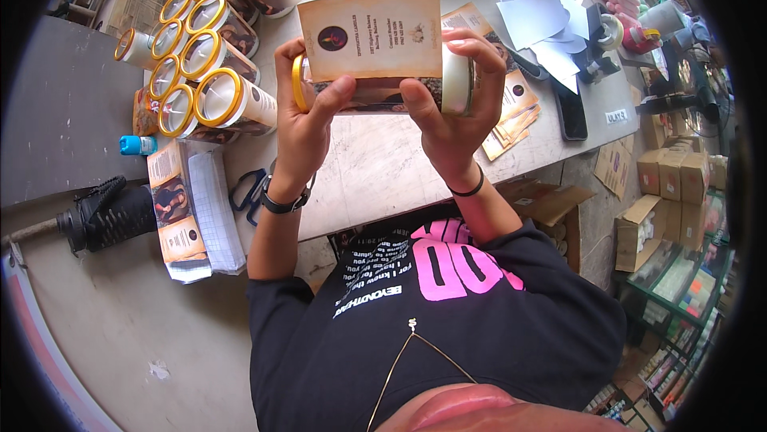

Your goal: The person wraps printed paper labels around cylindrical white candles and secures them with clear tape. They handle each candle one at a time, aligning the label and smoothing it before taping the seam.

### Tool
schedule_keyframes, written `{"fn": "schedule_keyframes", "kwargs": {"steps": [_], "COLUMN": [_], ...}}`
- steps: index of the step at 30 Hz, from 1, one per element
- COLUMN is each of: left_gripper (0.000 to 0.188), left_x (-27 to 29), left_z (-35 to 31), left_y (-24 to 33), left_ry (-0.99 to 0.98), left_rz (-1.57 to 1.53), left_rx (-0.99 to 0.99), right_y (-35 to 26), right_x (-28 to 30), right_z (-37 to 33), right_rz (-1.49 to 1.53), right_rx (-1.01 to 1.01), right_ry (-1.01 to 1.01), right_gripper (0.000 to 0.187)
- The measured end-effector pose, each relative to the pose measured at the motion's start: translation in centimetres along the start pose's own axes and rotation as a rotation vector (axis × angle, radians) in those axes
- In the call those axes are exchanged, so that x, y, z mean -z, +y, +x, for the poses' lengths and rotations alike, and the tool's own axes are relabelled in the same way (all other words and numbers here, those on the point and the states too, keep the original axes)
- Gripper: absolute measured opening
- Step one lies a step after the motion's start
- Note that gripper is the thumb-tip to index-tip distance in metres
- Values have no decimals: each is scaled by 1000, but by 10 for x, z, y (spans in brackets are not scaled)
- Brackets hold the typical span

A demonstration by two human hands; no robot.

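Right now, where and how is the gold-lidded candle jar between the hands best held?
Probably by its two ends, coming from left and right: the candle jar lies sideways, gold lid toward the left hand, glass end at the right hand, while the paper label spans its middle.

- the held jar (457,93) lies between left fingers (339,93) and right fingers (419,101), above the table (383,144);
- a label (375,37) lies over it;
- grouped jars (220,101) stand left on the table;
- a label stack (511,116) lies right, a phone (570,111) beyond it;
- papers (543,21) lie behind the phone;
- boxes (675,176) stand right of the table
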State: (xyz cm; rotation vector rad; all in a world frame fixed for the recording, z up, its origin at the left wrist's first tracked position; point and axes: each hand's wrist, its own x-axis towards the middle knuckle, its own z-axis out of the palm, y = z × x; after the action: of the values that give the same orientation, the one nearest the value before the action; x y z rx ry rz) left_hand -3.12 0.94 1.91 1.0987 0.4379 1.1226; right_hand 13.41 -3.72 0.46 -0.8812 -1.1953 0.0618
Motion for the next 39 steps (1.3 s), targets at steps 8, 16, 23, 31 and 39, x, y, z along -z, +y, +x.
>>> {"fn": "schedule_keyframes", "kwargs": {"steps": [8,16,23,31,39], "left_gripper": [45,51,60,55,68], "left_x": [8,10,17,11,6], "left_z": [3,4,5,2,-3], "left_y": [3,2,10,-1,-17], "left_ry": [-48,-20,-122,7,10], "left_rz": [-53,-37,-68,138,674], "left_rx": [51,210,422,-20,-595], "right_y": [-3,5,4,1,0], "right_x": [11,14,15,24,12], "right_z": [6,5,8,21,15], "right_rz": [-115,-180,-53,-277,17], "right_rx": [200,330,216,47,-322], "right_ry": [-110,-180,-230,-414,-306], "right_gripper": [63,68,108,117,101]}}
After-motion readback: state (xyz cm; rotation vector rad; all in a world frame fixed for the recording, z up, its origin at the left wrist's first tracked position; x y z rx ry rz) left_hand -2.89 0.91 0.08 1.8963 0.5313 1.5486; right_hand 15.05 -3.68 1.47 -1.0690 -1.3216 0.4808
